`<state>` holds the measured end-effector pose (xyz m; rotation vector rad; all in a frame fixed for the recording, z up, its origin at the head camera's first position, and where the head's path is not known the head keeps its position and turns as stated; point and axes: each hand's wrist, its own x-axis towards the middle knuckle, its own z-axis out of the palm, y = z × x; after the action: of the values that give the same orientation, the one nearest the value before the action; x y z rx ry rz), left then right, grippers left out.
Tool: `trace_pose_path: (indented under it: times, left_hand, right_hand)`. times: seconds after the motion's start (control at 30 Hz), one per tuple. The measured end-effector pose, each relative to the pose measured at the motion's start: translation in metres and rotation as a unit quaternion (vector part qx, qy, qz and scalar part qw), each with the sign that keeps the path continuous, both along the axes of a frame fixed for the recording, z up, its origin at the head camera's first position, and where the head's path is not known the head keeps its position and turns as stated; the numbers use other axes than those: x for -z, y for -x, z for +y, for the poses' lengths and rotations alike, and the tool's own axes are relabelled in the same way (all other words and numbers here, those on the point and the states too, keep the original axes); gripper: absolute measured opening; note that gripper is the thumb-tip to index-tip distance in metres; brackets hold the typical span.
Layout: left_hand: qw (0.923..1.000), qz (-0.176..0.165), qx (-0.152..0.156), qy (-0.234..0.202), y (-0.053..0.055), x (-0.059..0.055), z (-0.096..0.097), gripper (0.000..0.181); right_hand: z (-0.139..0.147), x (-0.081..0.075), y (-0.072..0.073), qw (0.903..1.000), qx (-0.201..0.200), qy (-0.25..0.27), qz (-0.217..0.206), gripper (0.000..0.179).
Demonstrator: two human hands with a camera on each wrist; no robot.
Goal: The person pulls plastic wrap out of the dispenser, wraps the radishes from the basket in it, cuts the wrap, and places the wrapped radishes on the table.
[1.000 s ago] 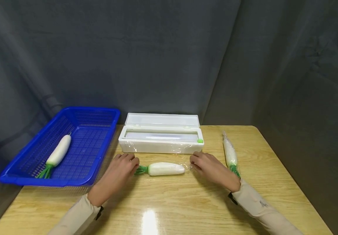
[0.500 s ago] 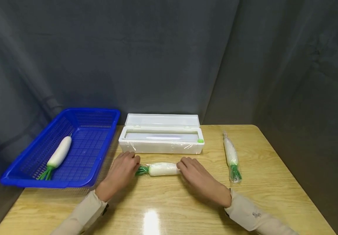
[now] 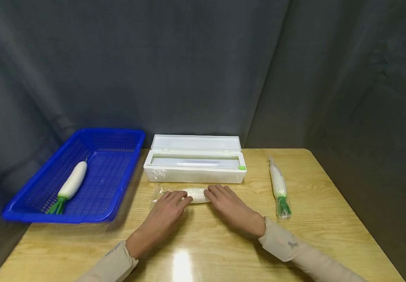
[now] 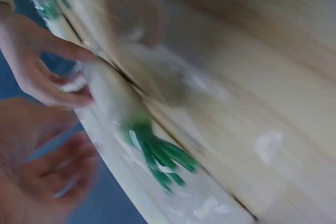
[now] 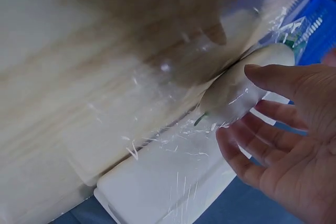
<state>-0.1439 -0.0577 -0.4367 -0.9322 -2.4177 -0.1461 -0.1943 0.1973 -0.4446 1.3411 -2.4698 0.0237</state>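
Note:
A white radish (image 3: 195, 195) with green leaves lies crosswise under clear cling film (image 3: 156, 192), in front of a white cling film box (image 3: 195, 176). My right hand (image 3: 229, 205) holds its tip end; in the right wrist view the thumb is on the radish (image 5: 236, 90) and the fingers curl beside it. My left hand (image 3: 169, 207) is by the leafy end, hiding most of the leaves in the head view. In the left wrist view the left hand (image 4: 47, 166) is blurred, its fingers loosely bent and apart from the radish (image 4: 113, 90).
At left stands a blue basket (image 3: 127, 172) with another white radish (image 3: 74, 180) inside. A film-wrapped radish (image 3: 278, 184) lies on the right of the wooden table (image 3: 315, 235). The box's lid (image 3: 195, 143) is raised; a green slider (image 3: 242, 167) sits at its right end.
The radish under the film has moved away, closer to the box. My right hand came leftward onto its tip end, and my left hand moved right from beside the leaves.

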Motion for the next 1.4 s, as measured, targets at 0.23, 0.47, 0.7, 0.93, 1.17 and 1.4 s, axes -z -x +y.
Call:
trace_pose_path:
  times: [0.23,0.47,0.7,0.93,1.17,1.4]
  left_hand:
    - [0.9898,-0.118,-0.055,0.057,0.004,0.007,0.011,0.056]
    - [0.9934,-0.100,-0.043,0.036,0.025,0.010,0.013,0.061]
    - [0.9943,-0.094,-0.043,0.025,0.044,0.012,0.012,0.055]
    - [0.9959,-0.080,-0.036,0.020,0.053,0.014,0.009,0.053]
    - [0.9981,-0.062,-0.007,0.003,0.054,0.016,0.004,0.055]
    - [0.9977,-0.065,0.016,0.008,0.053,0.014,0.004,0.053]
  right_hand:
    - [-0.002,-0.002,0.010,0.9997,-0.010,-0.005,-0.023,0.046]
    - [0.005,-0.005,0.025,0.9989,-0.027,0.019,-0.034,0.044]
    - [0.008,-0.003,0.032,0.9950,-0.053,0.049,-0.069,0.049]
    - [0.011,-0.006,0.034,0.9793,-0.055,0.093,-0.172,0.047]
    - [0.015,-0.008,0.036,0.9554,-0.050,0.130,-0.261,0.044]
    - [0.017,-0.007,0.039,0.9567,-0.072,0.137,-0.247,0.040]
